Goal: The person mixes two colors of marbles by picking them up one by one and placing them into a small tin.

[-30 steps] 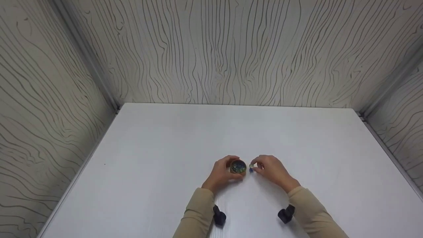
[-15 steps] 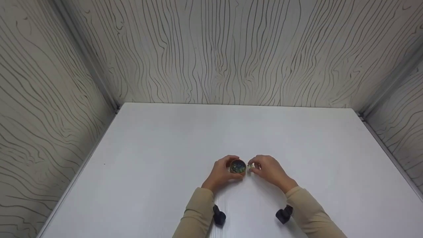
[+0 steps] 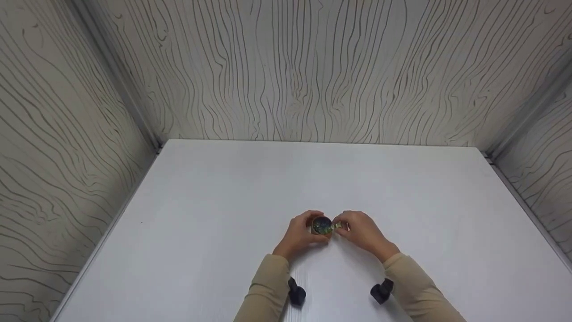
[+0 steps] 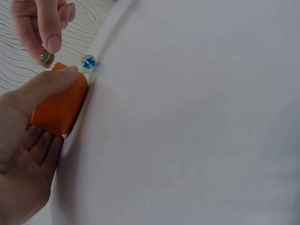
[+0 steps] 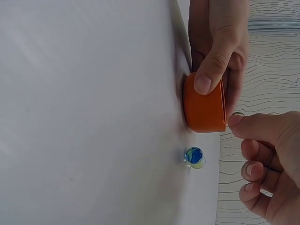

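An orange cup (image 5: 206,115) stands on the white table, with several glass marbles inside it in the head view. My left hand (image 3: 298,233) grips the cup's wall, thumb on the near side and fingers on the far side. At the cup's right rim, my right hand (image 3: 362,231) pinches a glass marble (image 4: 47,58) between thumb and forefinger; its other fingers are loosely bent. On the table beside the cup lie a blue-patterned clear marble (image 5: 193,155) and a paler yellowish marble (image 5: 200,163) close behind it.
The white table (image 3: 214,201) spreads around both hands. Wood-patterned panels (image 3: 286,71) rise behind it and at both sides. Black devices sit at the left wrist (image 3: 296,293) and right wrist (image 3: 381,291).
My right hand has moved left from beside the loose marbles to the cup's rim, pinching a marble. The left hand and the cup have stayed in place.
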Demonstrator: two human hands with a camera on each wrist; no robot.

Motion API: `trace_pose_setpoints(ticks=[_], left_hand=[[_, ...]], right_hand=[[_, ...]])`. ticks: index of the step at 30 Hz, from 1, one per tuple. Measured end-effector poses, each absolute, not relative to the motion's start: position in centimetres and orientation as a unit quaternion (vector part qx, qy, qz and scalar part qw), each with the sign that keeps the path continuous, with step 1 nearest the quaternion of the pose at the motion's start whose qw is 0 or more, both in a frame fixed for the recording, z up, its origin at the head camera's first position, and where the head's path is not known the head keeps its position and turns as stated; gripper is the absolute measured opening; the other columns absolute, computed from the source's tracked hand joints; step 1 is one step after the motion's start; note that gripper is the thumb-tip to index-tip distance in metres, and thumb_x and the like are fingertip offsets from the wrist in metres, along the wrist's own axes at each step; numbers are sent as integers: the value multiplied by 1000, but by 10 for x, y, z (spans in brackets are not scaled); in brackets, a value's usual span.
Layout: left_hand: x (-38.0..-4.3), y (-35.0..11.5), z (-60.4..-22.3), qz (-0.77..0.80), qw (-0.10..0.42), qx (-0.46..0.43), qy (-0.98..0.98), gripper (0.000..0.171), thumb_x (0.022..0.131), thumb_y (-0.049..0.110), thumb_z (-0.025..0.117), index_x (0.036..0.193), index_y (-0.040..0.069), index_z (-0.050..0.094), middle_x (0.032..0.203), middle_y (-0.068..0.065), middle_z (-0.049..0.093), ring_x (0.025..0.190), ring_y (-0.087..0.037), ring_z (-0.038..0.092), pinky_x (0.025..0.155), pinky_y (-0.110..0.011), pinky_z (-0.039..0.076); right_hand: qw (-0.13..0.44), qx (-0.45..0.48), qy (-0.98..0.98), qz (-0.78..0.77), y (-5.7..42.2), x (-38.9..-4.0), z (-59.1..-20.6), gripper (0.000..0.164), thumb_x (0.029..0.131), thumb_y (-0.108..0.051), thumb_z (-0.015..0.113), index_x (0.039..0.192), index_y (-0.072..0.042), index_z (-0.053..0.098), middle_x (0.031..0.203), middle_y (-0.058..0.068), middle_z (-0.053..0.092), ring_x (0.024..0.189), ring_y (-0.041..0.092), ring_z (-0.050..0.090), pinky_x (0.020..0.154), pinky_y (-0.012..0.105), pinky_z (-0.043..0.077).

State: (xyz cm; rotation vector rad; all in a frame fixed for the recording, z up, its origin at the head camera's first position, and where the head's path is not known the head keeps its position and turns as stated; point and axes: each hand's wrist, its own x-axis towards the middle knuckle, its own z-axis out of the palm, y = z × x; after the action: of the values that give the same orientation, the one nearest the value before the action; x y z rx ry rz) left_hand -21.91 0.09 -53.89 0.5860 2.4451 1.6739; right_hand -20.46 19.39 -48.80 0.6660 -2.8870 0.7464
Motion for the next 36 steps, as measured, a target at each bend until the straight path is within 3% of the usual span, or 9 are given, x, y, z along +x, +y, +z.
trace_pose_setpoints(ticks=[6, 16, 36], left_hand=[[-220, 2, -539, 556, 61, 194, 806, 57, 73, 9, 83, 124, 1, 58, 120, -15, 67, 117, -28, 62, 106, -35, 50], [-218, 2, -535, 539, 69, 177, 820, 60, 71, 10, 84, 125, 4, 59, 121, -12, 67, 117, -25, 62, 104, -33, 51], [-219, 3, -536, 545, 67, 175, 818, 59, 71, 9, 84, 124, 4, 59, 121, -11, 67, 118, -24, 61, 106, -31, 50]], right_hand=[[40, 215, -942, 255, 191, -204, -488, 10, 80, -5, 73, 90, -6, 74, 73, 0, 66, 64, 11, 52, 56, 17, 41], [35, 229, -941, 248, 187, -205, -489, 12, 79, -5, 74, 91, -4, 74, 66, -1, 59, 62, 0, 41, 55, 16, 36], [22, 218, -946, 241, 182, -204, -491, 13, 80, -5, 73, 92, -3, 73, 70, 0, 61, 64, 3, 43, 56, 17, 37]])
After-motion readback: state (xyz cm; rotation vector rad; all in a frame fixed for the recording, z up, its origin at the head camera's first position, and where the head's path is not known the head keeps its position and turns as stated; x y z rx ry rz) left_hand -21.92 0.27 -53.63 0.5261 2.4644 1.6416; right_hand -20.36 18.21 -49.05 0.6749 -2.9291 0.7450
